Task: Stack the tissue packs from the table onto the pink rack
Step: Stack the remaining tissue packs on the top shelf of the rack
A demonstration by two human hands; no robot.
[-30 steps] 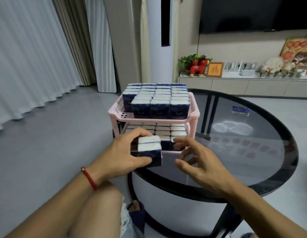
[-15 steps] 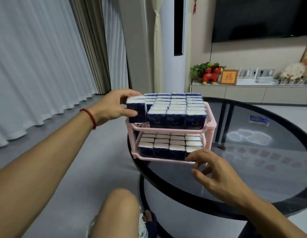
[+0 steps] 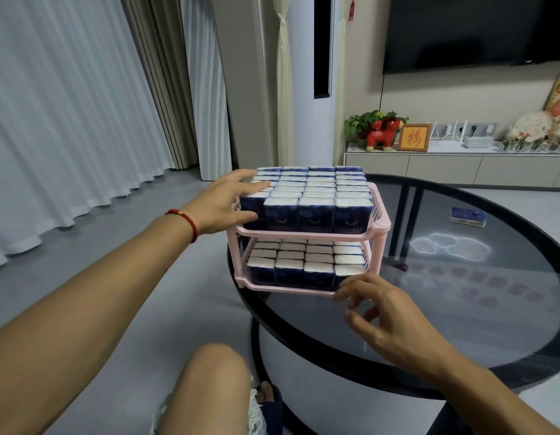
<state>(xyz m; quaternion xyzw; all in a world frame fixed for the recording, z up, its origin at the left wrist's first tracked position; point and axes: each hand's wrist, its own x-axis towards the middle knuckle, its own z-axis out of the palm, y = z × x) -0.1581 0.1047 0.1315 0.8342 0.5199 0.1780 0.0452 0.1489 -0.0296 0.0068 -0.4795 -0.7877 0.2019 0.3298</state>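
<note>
Tissue packs (image 3: 313, 211) fill both tiers of the pink rack (image 3: 380, 221), which stands on the near-left part of the round dark glass table (image 3: 460, 309).

Head view:
- Packs: dark blue wrappers with white tops, set upright in tight rows, four across. The top tier rises above the rack rim; the lower tier sits under it, also full at the front.
- Front faces on the top row carry a pale crescent mark and small lettering, too small to read.
- One more pack (image 3: 468, 216) lies flat on the far side of the table, well apart from the rack.
- Left hand (image 3: 225, 202): wrapped on the near-left corner pack of the top tier, fingers over its white top, thumb on its blue front. A red bracelet (image 3: 187, 222) is at the wrist.
- Right hand (image 3: 385, 312): fingers spread and curled, holding nothing, fingertips touching the front-right rim of the lower tier.
</note>
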